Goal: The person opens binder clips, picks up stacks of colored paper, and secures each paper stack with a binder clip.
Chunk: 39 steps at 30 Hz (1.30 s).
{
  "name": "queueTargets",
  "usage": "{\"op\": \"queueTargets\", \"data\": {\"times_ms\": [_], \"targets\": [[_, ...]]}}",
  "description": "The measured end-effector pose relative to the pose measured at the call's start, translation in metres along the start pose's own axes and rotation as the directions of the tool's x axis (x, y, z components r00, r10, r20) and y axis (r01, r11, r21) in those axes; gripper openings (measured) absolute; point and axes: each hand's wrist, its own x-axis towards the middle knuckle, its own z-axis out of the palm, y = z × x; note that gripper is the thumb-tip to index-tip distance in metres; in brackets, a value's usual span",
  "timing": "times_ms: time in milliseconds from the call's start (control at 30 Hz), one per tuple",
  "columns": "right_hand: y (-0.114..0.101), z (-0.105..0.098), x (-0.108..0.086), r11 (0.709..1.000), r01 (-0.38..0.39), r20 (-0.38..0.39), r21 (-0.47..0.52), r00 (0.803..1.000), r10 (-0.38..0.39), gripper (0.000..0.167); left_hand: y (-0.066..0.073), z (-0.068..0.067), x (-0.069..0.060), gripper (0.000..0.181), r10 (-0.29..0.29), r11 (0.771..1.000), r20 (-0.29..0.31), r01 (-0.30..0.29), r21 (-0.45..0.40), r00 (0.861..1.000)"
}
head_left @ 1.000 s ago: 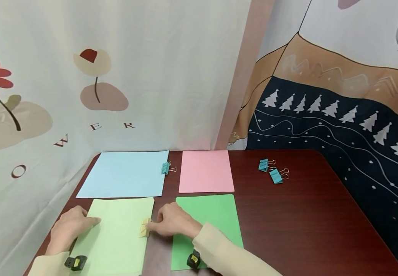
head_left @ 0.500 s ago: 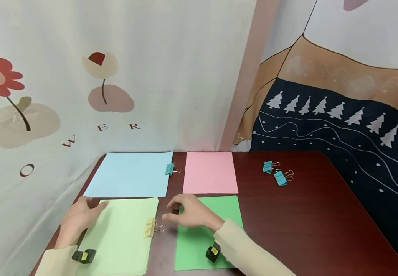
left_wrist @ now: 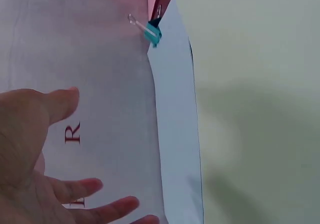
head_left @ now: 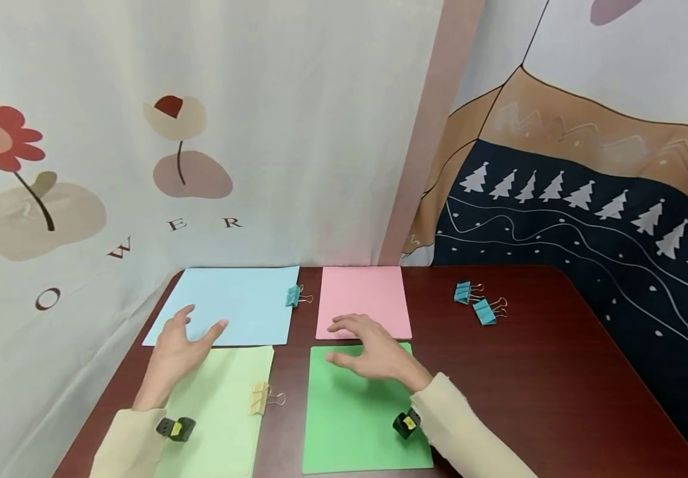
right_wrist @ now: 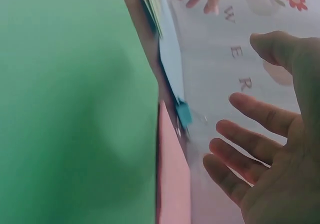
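Observation:
My left hand (head_left: 178, 355) hovers over the border between the light green paper stack (head_left: 218, 425) and the blue paper (head_left: 242, 305), fingers spread and holding nothing. A yellow binder clip (head_left: 257, 399) grips the right edge of the light green stack, its wire handles pointing right. Above the green paper (head_left: 349, 431), near the pink paper (head_left: 363, 299), hangs my right hand (head_left: 376, 348), fingers apart and without anything in them. On the blue paper's right edge sits a teal binder clip (head_left: 292, 296), visible too in the left wrist view as a teal clip (left_wrist: 153, 33).
Two loose teal binder clips, one (head_left: 462, 292) behind the other (head_left: 484, 312), lie at the back right of the dark red-brown table (head_left: 535, 385). A printed curtain (head_left: 296, 133) borders the table at the back, with a navy tree-patterned cloth (head_left: 558, 226) on the right.
My right hand has let go of the yellow binder clip and moved right, over the green paper. The left hand has lifted from the light green stack's left edge and moved forward.

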Motion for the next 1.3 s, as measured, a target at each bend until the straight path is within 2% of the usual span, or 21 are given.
{"op": "queueTargets", "data": {"times_ms": [200,300,467,633,867,1100,1300], "targets": [[0.020,-0.024,-0.012,0.999,-0.006,-0.064,-0.038,0.998,0.003,0.055,0.022,0.014,0.008,0.102,0.134,0.991,-0.010,-0.134,-0.013,0.991],[0.032,-0.037,-0.018,0.999,-0.012,-0.096,-0.052,0.995,0.007,0.055,0.032,0.020,0.012,0.099,0.181,0.983,-0.015,-0.182,-0.015,0.983],[0.049,-0.057,-0.030,0.996,-0.041,-0.159,-0.077,0.987,0.028,0.053,0.048,0.031,0.020,0.098,0.237,0.971,0.010,-0.237,-0.019,0.971],[0.065,-0.073,-0.041,0.991,-0.061,-0.206,-0.115,0.978,0.036,0.053,0.061,0.041,0.028,0.098,0.284,0.959,0.033,-0.284,-0.021,0.958],[0.083,-0.090,-0.054,0.981,-0.128,-0.247,-0.147,0.965,0.089,0.057,0.084,0.054,0.039,0.099,0.320,0.947,0.076,-0.316,-0.058,0.944],[0.101,-0.105,-0.062,0.970,-0.171,-0.282,-0.175,0.952,0.118,0.061,0.105,0.064,0.049,0.097,0.367,0.930,0.127,-0.363,-0.053,0.921],[0.113,-0.121,-0.069,0.957,-0.238,-0.326,-0.165,0.929,0.175,0.067,0.117,0.070,0.056,0.090,0.400,0.916,0.182,-0.400,-0.035,0.898]]}}
